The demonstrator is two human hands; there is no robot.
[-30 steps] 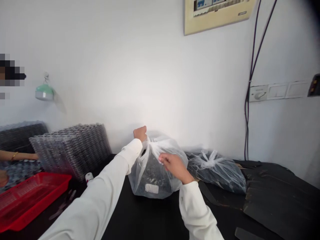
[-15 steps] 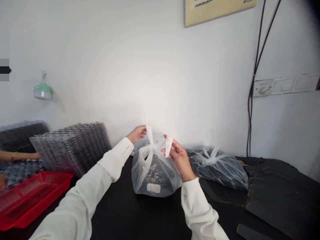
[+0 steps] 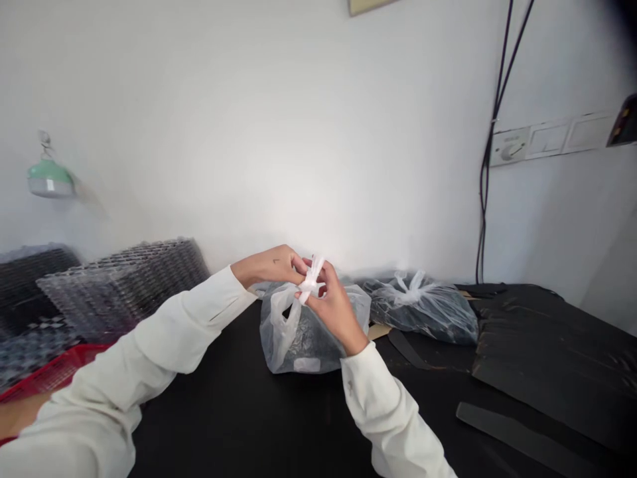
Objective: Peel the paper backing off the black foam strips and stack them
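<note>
A translucent white plastic bag (image 3: 318, 335) stands on the black table in front of me, with dark contents and a pale label showing through. Its handles are twisted together at the top. My left hand (image 3: 279, 264) is closed on the handles from the left, fingertips pinching the plastic. From the right, my right hand (image 3: 331, 302) grips the same bunched handles between thumb and fingers. Both hands meet over the bag's neck. To the right lies a second plastic bag (image 3: 423, 309), knotted at its top and filled with something dark.
Stacks of grey plastic trays (image 3: 129, 285) stand at the left, beside a red basket (image 3: 60, 372). Another person's arm (image 3: 22, 415) reaches in at lower left. Black sheets (image 3: 552, 358) and a dark strip (image 3: 517, 431) lie on the right. Black cables (image 3: 485, 186) hang down the wall.
My hands have come together over the bag; before, they held the two handles apart. The handles are now crossed and bunched. The view has shifted slightly right and down.
</note>
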